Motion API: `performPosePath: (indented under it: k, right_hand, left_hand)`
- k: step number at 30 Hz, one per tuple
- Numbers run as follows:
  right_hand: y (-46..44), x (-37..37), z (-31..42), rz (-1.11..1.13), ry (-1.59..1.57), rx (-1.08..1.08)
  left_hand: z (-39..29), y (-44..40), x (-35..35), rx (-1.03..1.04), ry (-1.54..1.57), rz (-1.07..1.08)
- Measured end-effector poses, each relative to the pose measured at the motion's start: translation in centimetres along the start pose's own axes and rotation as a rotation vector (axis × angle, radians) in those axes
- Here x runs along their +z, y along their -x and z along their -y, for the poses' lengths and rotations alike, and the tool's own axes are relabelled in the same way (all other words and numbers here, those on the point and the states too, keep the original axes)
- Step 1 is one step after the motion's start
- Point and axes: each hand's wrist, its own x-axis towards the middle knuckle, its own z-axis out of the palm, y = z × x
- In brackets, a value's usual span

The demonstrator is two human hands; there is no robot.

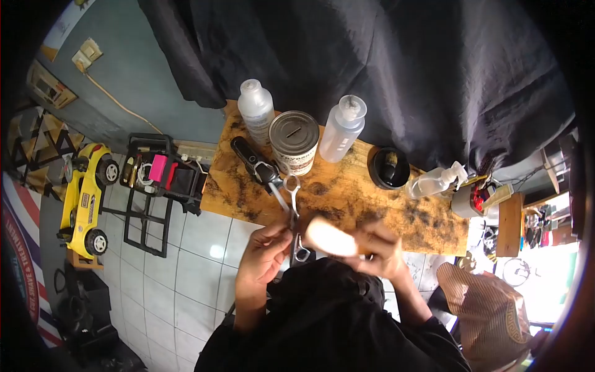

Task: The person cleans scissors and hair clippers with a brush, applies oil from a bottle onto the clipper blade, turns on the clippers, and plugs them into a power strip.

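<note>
My left hand (263,255) pinches a pair of metal hair scissors (294,201) near the middle. Its finger rings point up and down, and the scissors are spread apart. My right hand (379,251) is closed around an oblong, bright white thing (331,238), overexposed and blurred, which may be a brush head; its kind is unclear. It is beside the scissors, and I cannot tell whether they touch. Just beyond the scissors, a black hair clipper (253,160) lies on the wooden table (347,208) next to a lidded tin can (294,139) with a slot on top.
Two plastic bottles (256,108) (341,130) stand at the back. A black bowl (388,168) with a dark brush and a clear pump bottle (437,181) are on the right. A yellow toy car (87,198) and black rack (147,214) stand left. A striped cape (486,310) hangs lower right.
</note>
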Motion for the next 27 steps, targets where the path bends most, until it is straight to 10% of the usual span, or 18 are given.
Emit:
performPosePath:
  k: [5,13,21,27]
  right_hand:
    - [-2.1,0.6,1.5,-0.246,0.052,0.122]
    - [2.7,0.7,2.0,0.117,0.131,-0.008]
    - [1.4,-1.9,0.5,-0.201,0.129,0.130]
    - [4.7,-4.8,0.1,0.163,0.140,0.020]
  left_hand:
    - [0.8,-0.2,0.5,-0.071,-0.005,0.045]
    - [0.0,-1.1,0.7,-0.035,0.074,0.035]
    - [2.6,-3.1,2.0,-0.105,0.095,0.066]
    - [3.1,-4.6,4.3,-0.049,-0.005,-0.032]
